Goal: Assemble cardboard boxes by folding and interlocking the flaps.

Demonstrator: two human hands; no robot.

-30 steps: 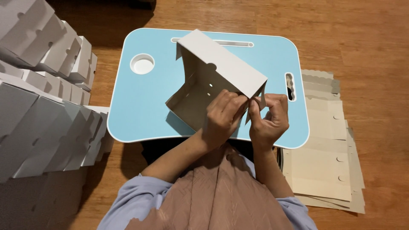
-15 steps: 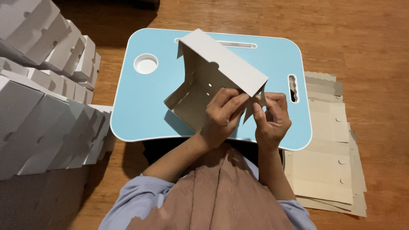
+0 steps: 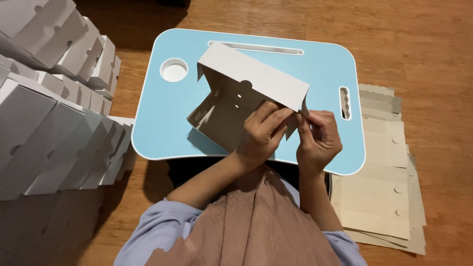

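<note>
Hardly anything moves: both hands, left hand (image 3: pixel 264 132) and right hand (image 3: pixel 318 135), stay closed on the half-folded grey cardboard box (image 3: pixel 246 96) at centre frame; press the corner flap firmly.

The left hand (image 3: pixel 263 130) hides the cardboard box (image 3: pixel 246 96) corner being folded.
</note>
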